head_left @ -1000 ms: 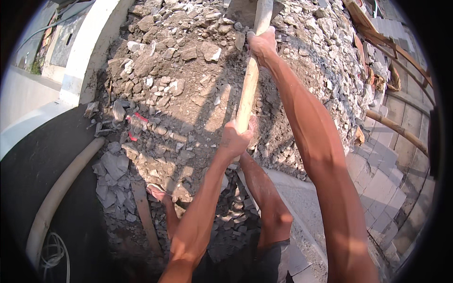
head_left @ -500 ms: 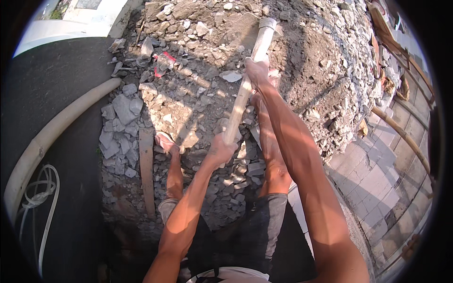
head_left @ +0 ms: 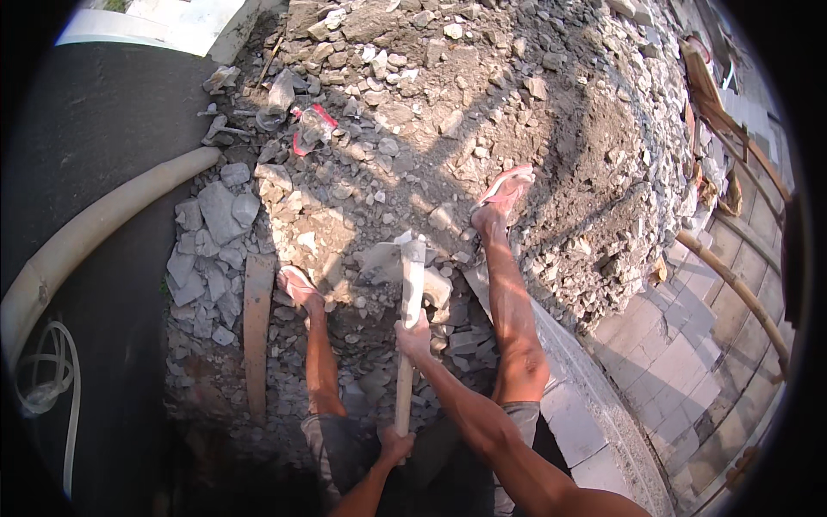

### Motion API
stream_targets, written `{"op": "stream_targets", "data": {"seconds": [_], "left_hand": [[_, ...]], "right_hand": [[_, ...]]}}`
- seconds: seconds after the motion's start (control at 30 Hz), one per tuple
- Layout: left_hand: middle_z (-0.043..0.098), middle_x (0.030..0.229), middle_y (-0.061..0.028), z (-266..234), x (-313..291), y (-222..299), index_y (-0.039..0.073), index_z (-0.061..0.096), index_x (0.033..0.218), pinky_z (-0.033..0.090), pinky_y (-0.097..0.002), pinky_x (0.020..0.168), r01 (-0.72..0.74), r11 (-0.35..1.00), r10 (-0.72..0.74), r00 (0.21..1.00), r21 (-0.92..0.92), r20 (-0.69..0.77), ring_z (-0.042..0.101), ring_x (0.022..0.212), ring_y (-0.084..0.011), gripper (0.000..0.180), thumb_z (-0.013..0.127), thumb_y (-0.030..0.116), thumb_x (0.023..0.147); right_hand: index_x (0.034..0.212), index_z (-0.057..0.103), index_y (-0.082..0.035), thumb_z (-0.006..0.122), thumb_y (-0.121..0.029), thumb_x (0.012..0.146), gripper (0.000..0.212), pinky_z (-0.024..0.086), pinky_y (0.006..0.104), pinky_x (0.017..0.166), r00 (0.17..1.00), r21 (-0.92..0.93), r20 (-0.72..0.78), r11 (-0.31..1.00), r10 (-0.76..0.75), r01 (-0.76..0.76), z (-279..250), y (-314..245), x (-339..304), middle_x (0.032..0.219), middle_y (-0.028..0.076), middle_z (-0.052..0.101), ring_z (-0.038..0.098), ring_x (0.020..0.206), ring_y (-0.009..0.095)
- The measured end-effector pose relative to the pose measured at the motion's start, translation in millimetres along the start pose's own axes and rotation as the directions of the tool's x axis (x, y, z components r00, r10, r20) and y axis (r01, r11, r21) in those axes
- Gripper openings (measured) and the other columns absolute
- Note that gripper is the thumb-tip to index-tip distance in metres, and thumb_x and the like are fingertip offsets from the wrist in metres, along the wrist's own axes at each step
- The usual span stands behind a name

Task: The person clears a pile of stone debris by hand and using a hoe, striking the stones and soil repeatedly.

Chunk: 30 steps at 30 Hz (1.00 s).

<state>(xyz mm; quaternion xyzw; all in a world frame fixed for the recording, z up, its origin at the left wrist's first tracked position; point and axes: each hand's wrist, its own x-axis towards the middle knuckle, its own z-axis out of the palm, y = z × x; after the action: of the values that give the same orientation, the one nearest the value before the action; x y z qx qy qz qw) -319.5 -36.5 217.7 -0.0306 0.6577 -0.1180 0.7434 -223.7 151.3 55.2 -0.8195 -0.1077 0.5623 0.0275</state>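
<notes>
Both my hands are wrapped round the pale wooden handle of a hoe [head_left: 413,280]. My left hand [head_left: 396,445] closes on the handle's rear end, low and near my legs. Farther up, my right hand [head_left: 414,338] grips it below the head. The dusty hoe blade [head_left: 379,263] is down among broken rubble [head_left: 388,194] between my feet, with stones around it; its lower edge cannot be made out. My left foot [head_left: 296,284] and right foot [head_left: 504,191], both in sandals, stand on the rubble.
A thick tan pipe [head_left: 95,228] and a coiled clear hose [head_left: 65,379] lie on the dark surface at left. A narrow board [head_left: 258,336] is beside stacked stone pieces [head_left: 226,211]. Paving slabs [head_left: 663,345] and a wooden pole [head_left: 741,293] are at right.
The hoe has come back toward me from the far rubble, its head now near my feet. Both hands moved nearer my body, still gripping the handle. The view shifted slightly.
</notes>
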Motion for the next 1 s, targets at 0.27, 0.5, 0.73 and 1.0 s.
{"op": "stream_targets", "data": {"seconds": [0.27,0.5,0.73,1.0], "left_hand": [[0.066,0.083,-0.0222,15,45,261,-0.004,0.063,0.097,0.053,-0.0429,0.072,-0.688,0.681,0.721,0.690,0.250,-0.066,0.069,0.080,-0.0363,0.031,0.072,0.013,0.072],[0.068,0.092,-0.0283,30,31,622,-0.006,0.063,0.100,0.054,-0.0435,0.077,-0.858,0.437,0.899,0.416,0.270,-0.136,0.070,0.087,-0.0397,0.031,0.063,0.012,0.075],[0.069,0.097,-0.0282,21,78,650,-0.005,0.061,0.107,0.055,-0.0418,0.082,-0.758,0.575,0.813,0.572,0.308,-0.109,0.070,0.093,-0.0387,0.035,0.065,0.012,0.077],[0.068,0.099,-0.0276,22,57,531,-0.003,0.060,0.110,0.053,-0.0473,0.082,-0.623,0.672,0.708,0.700,0.400,-0.098,0.067,0.096,-0.0441,0.038,0.065,0.012,0.076]], "right_hand": [[0.124,0.042,0.002,0.064,-0.009,0.091,0.041,0.048,0.0291,0.046,0.888,0.170,-0.147,0.874,-0.435,0.456,-125,-249,79,0.081,0.008,0.059,0.057,0.055,0.014],[0.111,0.045,0.001,0.065,-0.014,0.094,0.031,0.058,0.0321,0.048,0.527,0.332,-0.227,0.444,-0.819,0.833,-178,-593,153,0.080,0.009,0.055,0.059,0.056,0.016],[0.097,0.047,0.002,0.063,-0.021,0.098,0.028,0.054,0.0331,0.043,0.643,0.222,-0.357,0.608,-0.677,0.763,-163,-599,255,0.068,0.008,0.054,0.056,0.051,0.018],[0.113,0.038,-0.005,0.066,-0.013,0.095,0.035,0.051,0.0285,0.040,0.790,0.402,-0.199,0.687,-0.579,0.605,-157,-478,206,0.077,0.007,0.051,0.053,0.052,0.014]]}}
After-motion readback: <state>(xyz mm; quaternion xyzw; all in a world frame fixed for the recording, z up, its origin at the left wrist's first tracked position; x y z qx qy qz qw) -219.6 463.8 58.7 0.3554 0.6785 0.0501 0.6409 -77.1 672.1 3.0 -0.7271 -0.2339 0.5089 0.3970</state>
